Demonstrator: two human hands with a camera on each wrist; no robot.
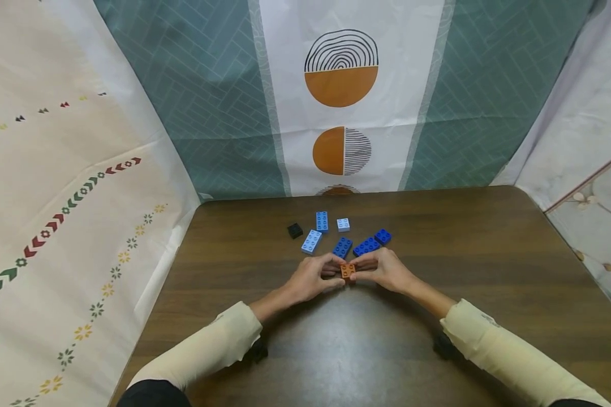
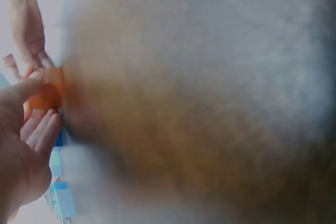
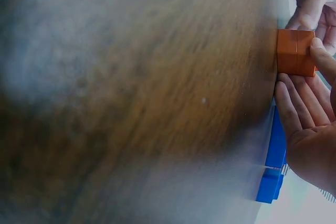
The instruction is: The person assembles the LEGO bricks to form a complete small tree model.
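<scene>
Two orange 2x2 toy bricks [image 1: 348, 271], one on top of the other with a seam between them, stand upright on the table between both hands. My left hand [image 1: 312, 277] holds the stack from the left, thumb toward me and fingers behind. From the other side my right hand [image 1: 387, 271] pinches it, its thumb against the upper brick in the right wrist view. The stack [image 3: 296, 52] has its base right at the tabletop. Closest behind the fingers is a blue brick [image 1: 343, 247], with a longer dark blue brick [image 1: 366, 246] beside it.
Farther back on the wooden table [image 1: 489, 243] lie a small dark blue brick [image 1: 383, 236], a light blue brick [image 1: 312, 241], a mid-blue brick [image 1: 322, 222], a small pale brick [image 1: 343, 225] and a black brick [image 1: 295, 230]. Patterned cloths [image 1: 214, 85] hang around the table.
</scene>
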